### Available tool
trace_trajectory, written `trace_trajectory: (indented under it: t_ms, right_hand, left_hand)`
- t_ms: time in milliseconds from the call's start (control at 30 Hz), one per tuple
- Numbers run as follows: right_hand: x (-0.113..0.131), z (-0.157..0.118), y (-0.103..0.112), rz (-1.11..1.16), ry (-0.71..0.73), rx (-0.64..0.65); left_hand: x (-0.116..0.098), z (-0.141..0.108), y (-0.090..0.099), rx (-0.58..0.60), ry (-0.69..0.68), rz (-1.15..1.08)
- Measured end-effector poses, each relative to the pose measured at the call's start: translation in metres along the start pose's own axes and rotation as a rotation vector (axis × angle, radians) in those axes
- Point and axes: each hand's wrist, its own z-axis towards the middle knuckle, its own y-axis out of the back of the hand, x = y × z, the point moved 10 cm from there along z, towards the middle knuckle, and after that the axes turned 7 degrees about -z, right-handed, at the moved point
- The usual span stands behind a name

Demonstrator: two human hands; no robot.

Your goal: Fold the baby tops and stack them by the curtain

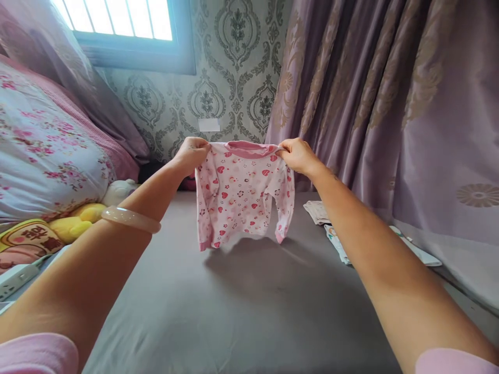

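Note:
A small long-sleeved shirt (245,192), white with red hearts and flowers, hangs stretched between my two hands. Its pink collar (249,149) is at the top and the pink cuffs hang low, close over the grey sheet (249,306). My left hand (194,150) pinches one shoulder of the shirt, fingers closed. At the opposite shoulder, my right hand (298,155) is closed on the cloth in the same way. A pale bangle (130,219) circles my left forearm.
Folded clothes (317,212) lie along the right side, partly behind my right arm. On the left are flowered bedding (50,150), yellow plush toys (72,223) and a white power strip (17,280). Purple curtains (374,104) hang at the right, beside a patterned wall.

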Motion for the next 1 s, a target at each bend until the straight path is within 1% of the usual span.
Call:
trace_trajectory:
  t_ms: [67, 133, 233, 300, 400, 433, 467, 567, 600, 733, 800, 867, 933, 1000]
  right_hand:
    - [-0.005, 0.002, -0.001, 0.038, -0.021, -0.022]
    - [-0.007, 0.002, -0.002, 0.117, -0.023, -0.027]
    - [-0.002, -0.002, -0.003, 0.285, -0.004, 0.04]
    - [0.004, -0.005, 0.005, 0.373, 0.002, 0.044]
    - [0.005, -0.007, 0.024, 0.43, 0.006, -0.053]
    - [0.003, -0.007, 0.026, 0.422, 0.002, -0.062]
    - [0.001, -0.006, 0.024, 0.397, -0.003, -0.043]
    - [-0.01, -0.002, 0.007, 0.277, -0.002, 0.065]
    - [-0.014, -0.001, 0.003, 0.253, 0.008, 0.075]
    - [-0.022, 0.005, 0.001, 0.22, 0.045, 0.032]
    - [-0.022, 0.006, 0.001, 0.166, 0.064, 0.038]
    - [-0.021, 0.007, 0.003, 0.099, 0.091, 0.012]
    - [-0.019, 0.005, 0.009, 0.032, 0.112, -0.061]
    - [-0.015, 0.001, 0.018, -0.036, 0.129, -0.162]
  left_hand:
    - [-0.005, -0.004, -0.001, -0.005, 0.029, -0.042]
    - [-0.015, -0.01, -0.005, 0.041, 0.011, -0.094]
    - [-0.027, -0.019, -0.01, 0.109, -0.016, -0.141]
    - [-0.033, -0.022, -0.007, 0.088, -0.032, -0.183]
    - [-0.042, -0.02, 0.003, -0.011, -0.091, -0.256]
    - [-0.043, -0.018, 0.003, -0.013, -0.106, -0.25]
    - [-0.044, -0.016, 0.0, 0.014, -0.114, -0.215]
    - [-0.038, -0.012, -0.015, 0.147, -0.136, -0.033]
    - [-0.036, -0.01, -0.017, 0.16, -0.15, 0.008]
    - [-0.029, -0.003, -0.011, 0.107, -0.207, 0.118]
    - [-0.026, 0.001, -0.009, 0.086, -0.233, 0.248]
    - [-0.025, 0.002, -0.007, 0.061, -0.259, 0.37]
    - [-0.023, 0.002, -0.004, 0.024, -0.262, 0.435]
    - [-0.022, -0.001, 0.001, -0.041, -0.234, 0.445]
